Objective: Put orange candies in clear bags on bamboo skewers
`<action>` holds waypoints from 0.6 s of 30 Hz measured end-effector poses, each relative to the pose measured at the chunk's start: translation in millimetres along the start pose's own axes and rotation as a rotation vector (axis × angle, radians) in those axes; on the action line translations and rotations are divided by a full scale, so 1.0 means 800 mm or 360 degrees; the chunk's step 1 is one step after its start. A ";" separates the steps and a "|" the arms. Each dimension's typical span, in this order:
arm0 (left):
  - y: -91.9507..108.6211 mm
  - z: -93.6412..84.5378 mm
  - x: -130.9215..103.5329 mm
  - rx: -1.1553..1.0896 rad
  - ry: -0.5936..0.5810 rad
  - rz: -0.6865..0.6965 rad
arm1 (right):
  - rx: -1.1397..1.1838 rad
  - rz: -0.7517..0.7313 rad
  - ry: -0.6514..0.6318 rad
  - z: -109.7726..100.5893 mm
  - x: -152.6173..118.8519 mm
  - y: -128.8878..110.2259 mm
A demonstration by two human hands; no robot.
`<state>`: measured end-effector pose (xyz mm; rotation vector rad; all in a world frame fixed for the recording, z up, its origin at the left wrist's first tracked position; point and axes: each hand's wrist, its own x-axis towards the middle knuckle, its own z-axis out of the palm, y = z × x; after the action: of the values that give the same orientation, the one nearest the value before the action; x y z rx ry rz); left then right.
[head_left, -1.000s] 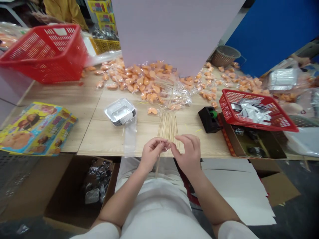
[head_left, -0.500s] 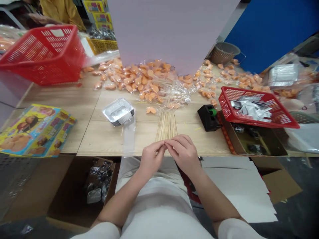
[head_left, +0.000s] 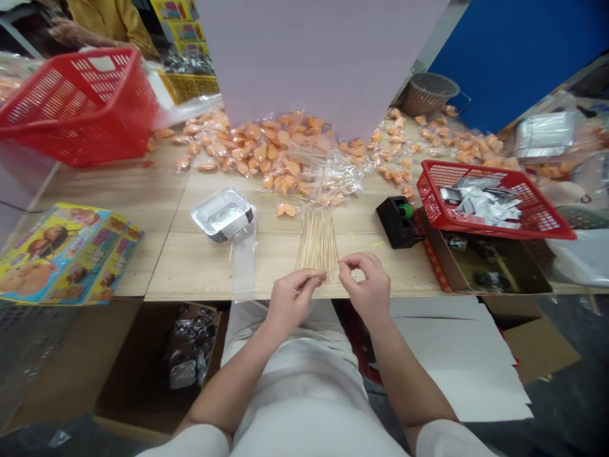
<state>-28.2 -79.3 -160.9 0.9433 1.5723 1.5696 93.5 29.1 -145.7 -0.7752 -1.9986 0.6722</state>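
A fanned bundle of thin wooden sticks (head_left: 316, 240) lies on the table in front of me, its near ends by my fingers. My left hand (head_left: 294, 298) is closed in a pinch at those near ends. Just to the right, my right hand (head_left: 367, 284) also pinches, thumb against forefinger, at the bundle's right edge. Something thin and see-through seems to lie between the two hands, too faint to make out. Beyond the sticks lies a bagged orange piece (head_left: 286, 209), below a heap of more bagged orange pieces (head_left: 266, 152).
Stacked foil trays (head_left: 222, 214) stand left beside a clear strip (head_left: 244, 266). Printed cardboard sheets (head_left: 61, 254) lie farther left, below a red basket (head_left: 95, 114). To the right are a black tape dispenser (head_left: 398, 222) and a red basket of sachets (head_left: 495, 203). A co-worker's yellow sleeve (head_left: 128, 28) shows at back left.
My hands, fingertips together before, have come apart. The right hand has moved right and slightly up; the left stays near the stick ends. The view has shifted slightly.
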 end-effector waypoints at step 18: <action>-0.001 0.003 0.018 -0.0408 0.0241 -0.0137 | -0.0405 0.0498 -0.0573 -0.069 -0.128 0.089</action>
<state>-33.1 -65.8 -161.8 0.6225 1.4471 1.7643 203.9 10.6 -223.3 -1.2067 -2.3441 0.7893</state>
